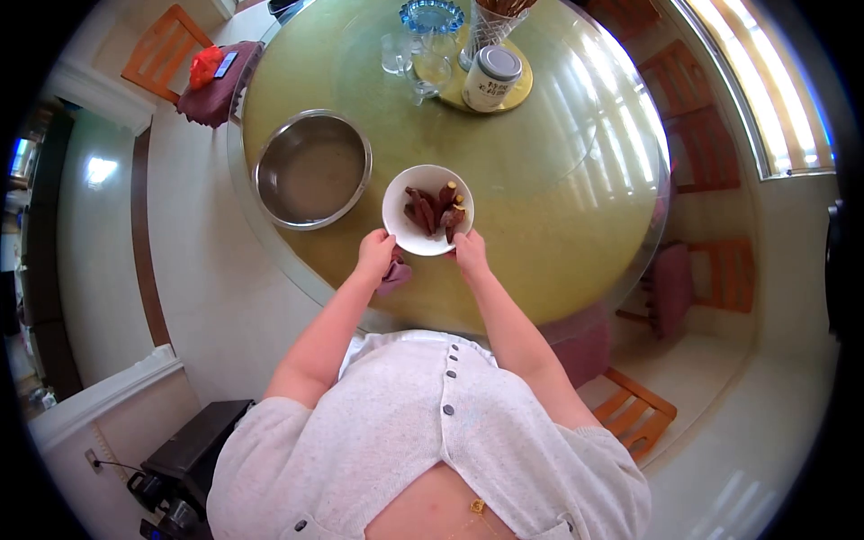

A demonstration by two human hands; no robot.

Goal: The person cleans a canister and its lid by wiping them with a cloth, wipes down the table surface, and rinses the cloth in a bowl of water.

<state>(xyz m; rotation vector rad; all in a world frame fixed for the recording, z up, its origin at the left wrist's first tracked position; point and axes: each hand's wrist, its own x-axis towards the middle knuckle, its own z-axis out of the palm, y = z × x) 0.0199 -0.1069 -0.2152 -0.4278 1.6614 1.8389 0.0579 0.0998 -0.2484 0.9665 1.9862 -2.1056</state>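
A white bowl (402, 229) is held at its near rim by both hands, over the front part of the round table. Inside it lie several dark reddish-brown, finger-long pieces (423, 209) with pale yellow ends, perhaps sweet potatoes. My left hand (374, 252) grips the bowl's near left edge, and my right hand (469, 251) the near right edge. Below the bowl, beside my left hand, is a purple cloth (394, 275). I cannot tell whether the bowl rests on the tabletop.
A steel basin (264, 200) with cloudy liquid stands left of the bowl. Towards the back are glass mugs (427, 76), a blue glass ashtray (432, 15), a lidded white jar (491, 81) and a glass vase (487, 31). Wooden chairs (723, 274) surround the table (549, 243).
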